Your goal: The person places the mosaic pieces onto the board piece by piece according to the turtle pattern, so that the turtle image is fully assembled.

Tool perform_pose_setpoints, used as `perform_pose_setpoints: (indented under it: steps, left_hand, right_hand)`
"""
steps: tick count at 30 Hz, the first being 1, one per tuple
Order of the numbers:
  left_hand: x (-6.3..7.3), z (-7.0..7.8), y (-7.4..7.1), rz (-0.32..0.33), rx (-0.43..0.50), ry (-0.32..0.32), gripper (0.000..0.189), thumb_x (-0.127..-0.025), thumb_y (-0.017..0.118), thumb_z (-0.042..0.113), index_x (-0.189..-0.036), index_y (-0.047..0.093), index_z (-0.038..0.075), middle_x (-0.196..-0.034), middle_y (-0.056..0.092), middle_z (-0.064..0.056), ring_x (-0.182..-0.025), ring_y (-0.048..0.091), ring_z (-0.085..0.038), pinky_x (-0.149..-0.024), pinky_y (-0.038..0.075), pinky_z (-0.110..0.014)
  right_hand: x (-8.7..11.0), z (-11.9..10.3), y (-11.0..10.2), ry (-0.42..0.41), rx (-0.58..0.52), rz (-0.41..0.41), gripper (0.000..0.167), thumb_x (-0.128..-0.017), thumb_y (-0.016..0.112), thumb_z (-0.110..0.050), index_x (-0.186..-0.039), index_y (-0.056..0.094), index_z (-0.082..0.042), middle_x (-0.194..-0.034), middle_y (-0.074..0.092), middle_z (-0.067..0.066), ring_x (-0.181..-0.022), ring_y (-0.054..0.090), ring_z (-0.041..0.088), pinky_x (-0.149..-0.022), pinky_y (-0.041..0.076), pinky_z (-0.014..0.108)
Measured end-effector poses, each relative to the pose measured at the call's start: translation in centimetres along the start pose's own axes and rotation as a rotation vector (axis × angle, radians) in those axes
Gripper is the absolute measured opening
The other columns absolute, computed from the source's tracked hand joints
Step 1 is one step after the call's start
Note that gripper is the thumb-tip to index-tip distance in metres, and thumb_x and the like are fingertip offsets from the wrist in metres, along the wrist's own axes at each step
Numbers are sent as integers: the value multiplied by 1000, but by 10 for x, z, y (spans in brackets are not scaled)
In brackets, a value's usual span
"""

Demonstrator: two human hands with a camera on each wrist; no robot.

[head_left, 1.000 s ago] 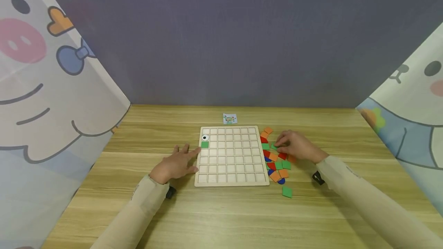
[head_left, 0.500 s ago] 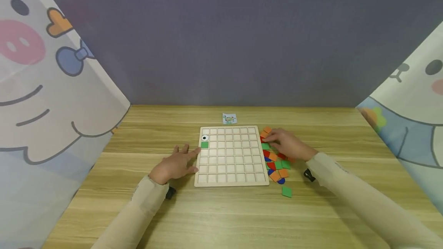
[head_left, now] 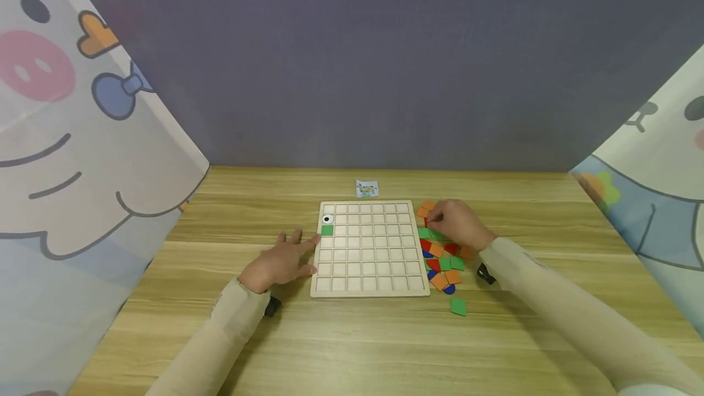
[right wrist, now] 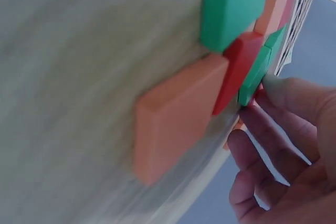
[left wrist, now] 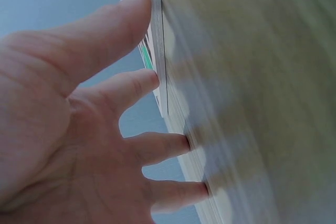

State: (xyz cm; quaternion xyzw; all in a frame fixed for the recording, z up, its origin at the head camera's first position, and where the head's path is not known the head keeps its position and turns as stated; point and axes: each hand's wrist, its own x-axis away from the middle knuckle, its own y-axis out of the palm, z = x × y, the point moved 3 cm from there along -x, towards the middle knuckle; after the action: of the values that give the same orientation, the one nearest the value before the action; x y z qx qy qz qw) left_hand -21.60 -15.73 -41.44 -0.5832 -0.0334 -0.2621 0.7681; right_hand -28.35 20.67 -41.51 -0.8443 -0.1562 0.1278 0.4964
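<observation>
A square wooden grid board (head_left: 370,293) lies on the table. One green square tile (head_left: 327,230) and a white tile with a black dot (head_left: 327,219) sit in its leftmost column. My left hand (head_left: 280,261) rests with fingers spread, its index finger and thumb at the board's left edge; the left wrist view shows the same spread hand (left wrist: 79,129). My right hand (head_left: 462,223) is over the top of the tile pile and pinches a red tile (head_left: 426,222), mostly hidden by the fingers. In the right wrist view, a little red shows between thumb and fingers.
Beside the board's right edge lie several loose orange (head_left: 453,277), green (head_left: 457,263), red (head_left: 433,265) and blue tiles (head_left: 449,289). A lone green tile (head_left: 458,307) lies nearer the front. Behind the board is a small printed card (head_left: 366,189). A dark wall stands at the back.
My right hand has left a green tile, which now lies beside another green one, and moved up-left to a red tile, which it now pinches. The left hand stays put.
</observation>
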Motion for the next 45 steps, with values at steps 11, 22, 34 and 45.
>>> perform_pose_setpoints:
  steps: [11,22,34,45]
  left_hand:
    - [1,0,0,4,1,-2,71,-91,61,37,-151,26,23,-154,8,-22,-134,6,-54,-87,24,-77]
    - [1,-3,-1,13,-9,3,71,-91,61,37,-151,26,23,-154,9,-23,-133,7,-55,-85,23,-78]
    - [-2,1,0,3,10,-1,72,-90,62,37,-151,26,24,-154,9,-23,-133,5,-56,-86,22,-78]
    - [0,1,-1,5,6,-11,71,-91,63,37,-151,27,23,-153,10,-24,-133,6,-55,-85,24,-78]
  right_hand:
    - [-10,-3,6,69,5,-8,9,-82,74,-9,-89,75,-4,-88,69,5,-79,63,21,-75,51,41]
    - [-18,-42,9,-53,-71,10,10,-83,73,-13,-92,75,-8,-87,63,0,-67,52,14,-58,45,29]
    - [-80,-120,58,-176,-162,-111,5,-81,75,-6,-87,76,-6,-87,70,2,-69,59,11,-63,49,28]
    - [-104,-140,79,-133,-144,-124,13,-81,67,3,-76,75,-6,-79,70,2,-52,53,11,-61,46,27]
